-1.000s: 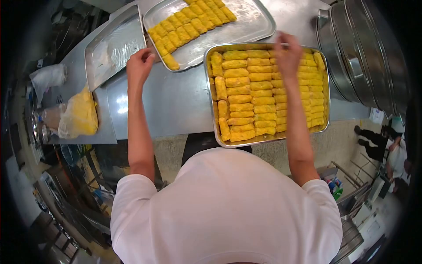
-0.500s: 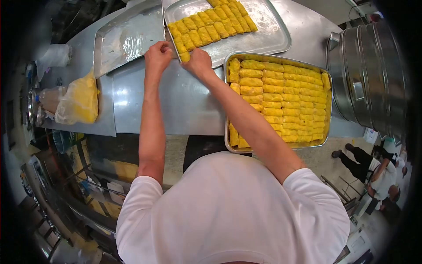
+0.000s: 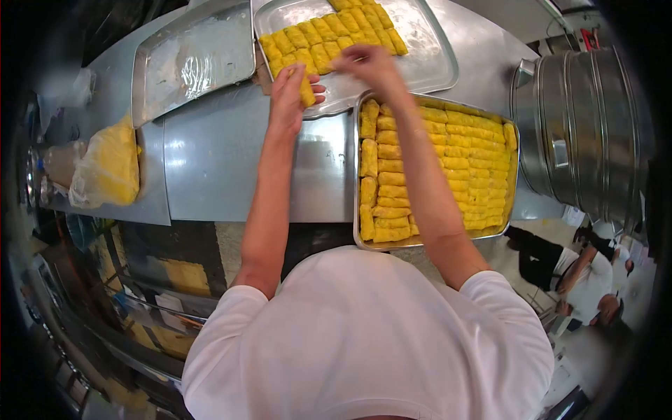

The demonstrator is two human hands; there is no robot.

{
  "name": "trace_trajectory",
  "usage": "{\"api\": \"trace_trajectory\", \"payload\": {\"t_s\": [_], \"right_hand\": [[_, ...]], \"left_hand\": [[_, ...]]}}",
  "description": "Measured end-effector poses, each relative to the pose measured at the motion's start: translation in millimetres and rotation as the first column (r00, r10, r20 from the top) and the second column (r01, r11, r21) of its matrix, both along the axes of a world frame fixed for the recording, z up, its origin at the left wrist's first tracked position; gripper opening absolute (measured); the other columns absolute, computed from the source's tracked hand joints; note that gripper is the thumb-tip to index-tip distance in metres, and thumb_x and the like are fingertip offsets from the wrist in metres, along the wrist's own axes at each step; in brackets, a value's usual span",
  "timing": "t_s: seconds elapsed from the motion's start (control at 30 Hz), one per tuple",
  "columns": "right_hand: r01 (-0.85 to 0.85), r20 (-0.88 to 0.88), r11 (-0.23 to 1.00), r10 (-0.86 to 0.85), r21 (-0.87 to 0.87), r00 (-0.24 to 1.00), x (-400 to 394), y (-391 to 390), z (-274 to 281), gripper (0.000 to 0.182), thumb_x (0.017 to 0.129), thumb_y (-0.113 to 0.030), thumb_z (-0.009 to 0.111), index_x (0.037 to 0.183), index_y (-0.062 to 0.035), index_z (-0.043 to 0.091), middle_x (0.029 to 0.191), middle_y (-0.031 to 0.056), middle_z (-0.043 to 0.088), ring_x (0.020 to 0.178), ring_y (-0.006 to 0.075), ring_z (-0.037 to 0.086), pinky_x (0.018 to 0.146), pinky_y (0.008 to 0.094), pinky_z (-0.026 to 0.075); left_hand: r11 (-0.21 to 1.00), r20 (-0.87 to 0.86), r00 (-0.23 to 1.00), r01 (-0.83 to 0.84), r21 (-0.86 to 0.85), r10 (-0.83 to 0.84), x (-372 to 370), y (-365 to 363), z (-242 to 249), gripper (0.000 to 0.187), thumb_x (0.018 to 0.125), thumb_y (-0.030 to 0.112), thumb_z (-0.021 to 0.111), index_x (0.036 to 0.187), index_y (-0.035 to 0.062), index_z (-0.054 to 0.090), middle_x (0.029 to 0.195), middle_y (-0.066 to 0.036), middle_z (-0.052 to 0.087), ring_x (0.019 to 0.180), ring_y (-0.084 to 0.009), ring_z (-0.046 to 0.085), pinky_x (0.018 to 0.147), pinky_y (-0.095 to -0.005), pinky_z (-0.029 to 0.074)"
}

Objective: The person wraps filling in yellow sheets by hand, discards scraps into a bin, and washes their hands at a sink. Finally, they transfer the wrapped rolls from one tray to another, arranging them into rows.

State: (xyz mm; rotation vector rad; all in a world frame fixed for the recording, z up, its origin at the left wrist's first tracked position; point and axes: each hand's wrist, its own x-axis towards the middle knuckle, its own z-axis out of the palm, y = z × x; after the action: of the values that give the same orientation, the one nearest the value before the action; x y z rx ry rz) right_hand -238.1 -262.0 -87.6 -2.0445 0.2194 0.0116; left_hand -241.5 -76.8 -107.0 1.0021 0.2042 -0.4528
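Note:
My left hand (image 3: 285,101) is closed around a yellow roll (image 3: 306,92) at the front left edge of the far tray (image 3: 427,66). On that tray lie rows of similar yellow rolls (image 3: 318,42). Above the tray, to the right of the held roll, is my right hand (image 3: 371,66). Its fingers point left and are blurred by motion, so whether they hold anything cannot be made out. Under my right forearm stands a deep metal pan (image 3: 355,168) packed with yellow rolls (image 3: 458,164), partly hidden by the arm.
A shallow metal tray (image 3: 157,77) with wet smears sits at the far left. Left of it lies a clear bag with yellow contents (image 3: 115,168). Large stacked metal steamers (image 3: 581,133) stand at the right. Another person (image 3: 584,276) is beyond the steel table (image 3: 231,168) on the right.
Both hands have moved right from the tray's left corner. My left hand now has a roll in it, lifted off the tray. My right hand has swung away to the upper right.

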Motion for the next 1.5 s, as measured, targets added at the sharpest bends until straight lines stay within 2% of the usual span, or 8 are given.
{"api": "trace_trajectory", "payload": {"t_s": [0.13, 0.43, 0.63, 1.03, 1.1, 1.23, 1.43, 1.5], "right_hand": [[0.251, 0.131, 0.748, -0.217, -0.614, 0.967, 41, -95, -10, 0.065, 0.069, -0.049, 0.074, 0.107, 0.0028, 0.064, 0.1, 0.0206, 0.066, 0.096, 0.0313, 0.064, 0.085, 0.0384, 0.05], [0.13, -0.379, 0.956, -0.226, -0.263, 0.898, 77, -121, -57, 0.055, 0.057, -0.042, 0.084, 0.084, 0.0034, 0.068, 0.075, 0.0124, 0.066, 0.063, 0.0176, 0.062, 0.062, 0.0297, 0.049], [0.131, -0.051, 0.977, -0.141, -0.167, 0.989, 69, -102, -55, 0.045, 0.057, -0.028, 0.085, 0.083, 0.0033, 0.065, 0.072, 0.007, 0.065, 0.063, 0.0153, 0.061, 0.06, 0.0286, 0.049], [0.017, -0.266, 0.999, -0.007, 0.036, 0.964, 79, -122, -68, 0.044, 0.063, -0.016, 0.083, 0.098, 0.0034, 0.063, 0.081, 0.0067, 0.063, 0.066, 0.0092, 0.058, 0.054, 0.0213, 0.047], [0.135, 0.23, 0.968, -0.085, -0.213, 0.97, 77, -119, -97, 0.043, 0.064, -0.014, 0.082, 0.098, 0.0022, 0.063, 0.085, 0.0067, 0.064, 0.071, 0.0094, 0.059, 0.055, 0.0218, 0.047], [0.145, 0.168, 0.987, -0.132, -0.066, 0.977, 44, -107, -47, 0.029, 0.068, -0.013, 0.072, 0.093, 0.0, 0.066, 0.076, 0.0072, 0.066, 0.064, 0.0162, 0.06, 0.056, 0.0319, 0.048], [0.024, 0.075, 0.92, -0.058, 0.391, 0.995, 2, -121, 24, 0.019, 0.079, -0.012, 0.068, 0.093, -0.0002, 0.064, 0.079, 0.0078, 0.065, 0.069, 0.015, 0.061, 0.062, 0.0273, 0.049], [-0.008, 0.073, 0.969, -0.011, 0.249, 0.997, -21, -117, 42, 0.025, 0.081, -0.016, 0.068, 0.099, 0.0006, 0.064, 0.081, 0.0074, 0.065, 0.07, 0.0153, 0.061, 0.064, 0.0271, 0.049]], "left_hand": [[0.995, 0.069, 0.998, -0.02, 0.093, 0.013, 4, -24, 2, 0.046, 0.082, 0.013, 0.066, 0.12, 0.0026, 0.043, 0.088, -0.012, 0.059, 0.07, -0.0189, 0.061, 0.056, -0.0305, 0.053], [0.974, 0.031, 0.99, 0.132, 0.183, -0.14, 4, -56, -1, 0.051, 0.081, 0.009, 0.066, 0.124, 0.0013, 0.039, 0.091, -0.012, 0.059, 0.076, -0.0185, 0.062, 0.061, -0.031, 0.054], [0.961, 0.036, 0.986, 0.148, 0.234, -0.161, 0, -56, -9, 0.049, 0.082, 0.01, 0.066, 0.123, 0.0009, 0.041, 0.091, -0.012, 0.06, 0.077, -0.0181, 0.062, 0.062, -0.0307, 0.053], [0.951, 0.07, 0.978, 0.173, 0.257, -0.197, 12, -69, -7, 0.048, 0.083, 0.009, 0.066, 0.123, 0.0014, 0.042, 0.094, -0.015, 0.062, 0.078, -0.0206, 0.063, 0.065, -0.032, 0.055], [0.964, 0.103, 0.98, 0.146, 0.224, -0.173, 14, -73, -4, 0.047, 0.083, 0.008, 0.066, 0.123, 0.0008, 0.042, 0.093, -0.015, 0.061, 0.078, -0.0207, 0.063, 0.064, -0.0318, 0.055], [0.953, 0.134, 0.971, 0.161, 0.258, -0.2, 14, -79, 2, 0.043, 0.083, 0.009, 0.065, 0.12, -0.0002, 0.045, 0.093, -0.015, 0.061, 0.078, -0.0192, 0.063, 0.065, -0.0308, 0.055], [0.933, 0.225, 0.939, 0.184, 0.31, -0.26, 24, -105, 14, 0.035, 0.082, 0.012, 0.068, 0.111, 0.0009, 0.051, 0.096, -0.012, 0.062, 0.077, -0.0183, 0.064, 0.067, -0.0301, 0.056], [0.978, 0.282, 0.939, 0.163, 0.132, -0.195, 21, -128, 14, 0.036, 0.081, 0.014, 0.071, 0.11, 0.0009, 0.051, 0.097, -0.013, 0.063, 0.079, -0.0195, 0.064, 0.069, -0.0327, 0.057]]}}
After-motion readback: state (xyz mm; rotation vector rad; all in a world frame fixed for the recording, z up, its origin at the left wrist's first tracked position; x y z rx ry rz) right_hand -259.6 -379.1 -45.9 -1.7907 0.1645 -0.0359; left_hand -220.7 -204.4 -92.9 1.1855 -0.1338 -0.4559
